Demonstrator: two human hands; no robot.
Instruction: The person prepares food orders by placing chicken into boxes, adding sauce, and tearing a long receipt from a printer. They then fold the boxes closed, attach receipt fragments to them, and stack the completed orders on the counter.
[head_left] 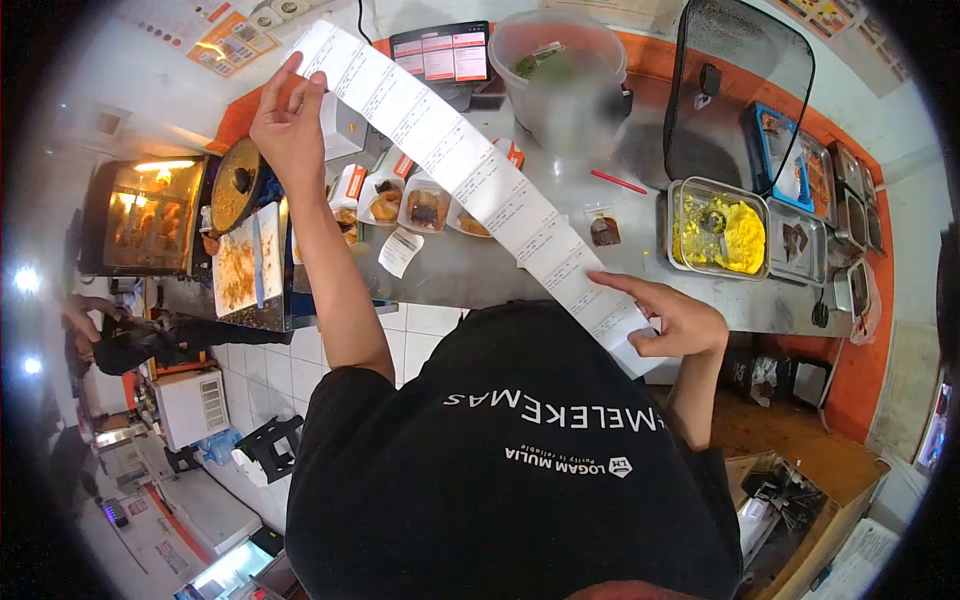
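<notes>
A long white strip of printed receipts [450,150] stretches diagonally across the view, held up in front of me. My left hand [288,125] is closed on its upper left end, thumb and fingers pinching the edge. At the lower right end, my right hand [675,315] grips the strip between thumb and fingers. Behind the paper, several small food boxes stand on the steel counter, among them a tray with dark food [424,207]. A loose receipt [401,252] lies at the counter's near edge. Close by is a small packet of brown sauce [604,229].
A tablet [440,55] and a large plastic tub [560,90] stand at the back. On the right are a container of yellow food [718,226] and a mesh cover [740,90]. A red pen [618,181] lies on the counter. Left is a lit display cabinet [150,215] and a cutting board [248,262].
</notes>
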